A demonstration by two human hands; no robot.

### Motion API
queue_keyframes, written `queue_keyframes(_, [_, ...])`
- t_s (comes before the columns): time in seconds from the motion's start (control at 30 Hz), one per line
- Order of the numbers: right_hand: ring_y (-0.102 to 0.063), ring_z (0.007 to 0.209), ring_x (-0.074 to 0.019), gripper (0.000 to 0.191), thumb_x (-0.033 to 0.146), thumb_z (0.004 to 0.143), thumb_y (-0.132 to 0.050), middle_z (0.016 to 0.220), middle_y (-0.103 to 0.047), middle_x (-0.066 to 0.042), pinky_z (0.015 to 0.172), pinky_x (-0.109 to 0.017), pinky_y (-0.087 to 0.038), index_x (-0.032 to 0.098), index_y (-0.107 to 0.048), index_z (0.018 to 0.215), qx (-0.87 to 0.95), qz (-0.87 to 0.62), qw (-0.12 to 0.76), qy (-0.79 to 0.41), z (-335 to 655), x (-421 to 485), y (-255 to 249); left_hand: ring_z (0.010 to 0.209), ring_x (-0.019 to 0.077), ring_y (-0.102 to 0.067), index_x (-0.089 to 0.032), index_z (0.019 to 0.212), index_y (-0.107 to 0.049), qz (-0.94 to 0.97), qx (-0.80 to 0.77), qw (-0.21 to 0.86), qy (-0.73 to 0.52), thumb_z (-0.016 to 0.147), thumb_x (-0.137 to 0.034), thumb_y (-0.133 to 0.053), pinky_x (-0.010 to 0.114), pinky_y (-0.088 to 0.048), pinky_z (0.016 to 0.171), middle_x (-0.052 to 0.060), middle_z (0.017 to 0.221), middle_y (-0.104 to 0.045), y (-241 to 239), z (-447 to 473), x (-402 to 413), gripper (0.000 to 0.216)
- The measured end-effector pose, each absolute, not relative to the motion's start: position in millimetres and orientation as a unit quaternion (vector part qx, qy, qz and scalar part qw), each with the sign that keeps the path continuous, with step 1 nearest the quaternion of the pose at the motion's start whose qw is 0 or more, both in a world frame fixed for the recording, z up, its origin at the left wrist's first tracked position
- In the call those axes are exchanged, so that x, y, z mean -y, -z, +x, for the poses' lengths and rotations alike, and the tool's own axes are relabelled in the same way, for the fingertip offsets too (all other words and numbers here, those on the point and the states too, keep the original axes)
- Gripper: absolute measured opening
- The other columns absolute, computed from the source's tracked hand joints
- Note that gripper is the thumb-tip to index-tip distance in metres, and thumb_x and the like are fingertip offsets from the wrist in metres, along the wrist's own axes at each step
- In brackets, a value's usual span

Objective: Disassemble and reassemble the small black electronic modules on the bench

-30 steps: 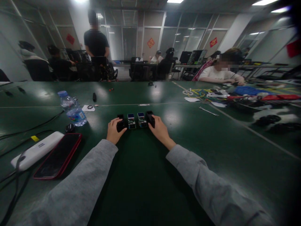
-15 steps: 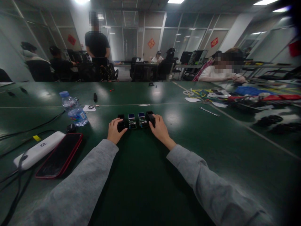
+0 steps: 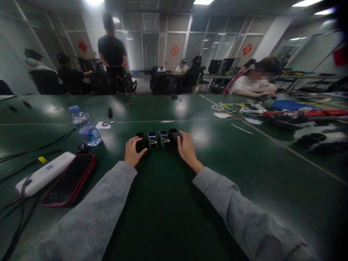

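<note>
Side by side on the green table sit two small green circuit boards, a left board point(image 3: 152, 140) and a right board point(image 3: 164, 139), each with a little dark-blue screen. Left of them is a small black case point(image 3: 140, 145), with the thumb and fingers of my left hand point(image 3: 133, 150) around it. A second black case point(image 3: 174, 137) lies just right of the boards. My right hand point(image 3: 187, 148) is at that case's right side, thumb and fingers apart, close against its edge; the fingers' far side is partly hidden.
To the left are a water bottle point(image 3: 87, 127), a white power bank point(image 3: 46, 174), a red-edged phone point(image 3: 69, 181) and black cables. A wrench point(image 3: 241, 129) and a pile of coloured wires point(image 3: 233, 107) lie to the right. Several people are beyond the table.
My right hand has shifted slightly right, its thumb coming off the front of the right case, so more of that case shows. My left hand has not moved.
</note>
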State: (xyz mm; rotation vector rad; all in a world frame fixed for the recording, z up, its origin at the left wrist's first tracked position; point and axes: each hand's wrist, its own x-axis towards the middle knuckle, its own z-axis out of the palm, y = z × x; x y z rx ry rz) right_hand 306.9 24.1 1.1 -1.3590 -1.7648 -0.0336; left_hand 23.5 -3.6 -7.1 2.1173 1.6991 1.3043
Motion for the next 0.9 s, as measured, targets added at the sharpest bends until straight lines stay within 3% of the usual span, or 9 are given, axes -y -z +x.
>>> queue_keyframes(0.37, [-0.054, 0.111, -0.0284, 0.047, 0.036, 0.101, -0.028, 0.126, -0.051, -0.018, 0.096, -0.047, -0.047, 0.01, -0.043, 0.137, 0.706, -0.537, 0.462, 0.008, 308.2, -26.0, 1.2, 0.125, 0.0308, -0.048, -0.026, 0.119, -0.056, 0.694, -0.566, 0.079, -0.439, 0.075, -0.029, -0.076, 0.057, -0.042, 0.102, 0.008, 0.131, -0.052, 6.3, 24.1, 4.7, 0.049])
queue_keyframes(0.9, [-0.054, 0.107, -0.0295, 0.041, 0.037, 0.097, -0.04, 0.12, -0.049, -0.018, 0.093, -0.047, -0.05, 0.01, -0.05, 0.127, 0.737, -0.535, 0.412, 0.026, 305.6, -23.0, -2.1, 0.125, 0.0298, -0.049, -0.025, 0.118, -0.056, 0.705, -0.547, 0.061, -0.447, 0.074, -0.028, -0.076, 0.053, -0.039, 0.105, 0.009, 0.129, -0.052, 7.8, 23.4, 3.0, 0.048])
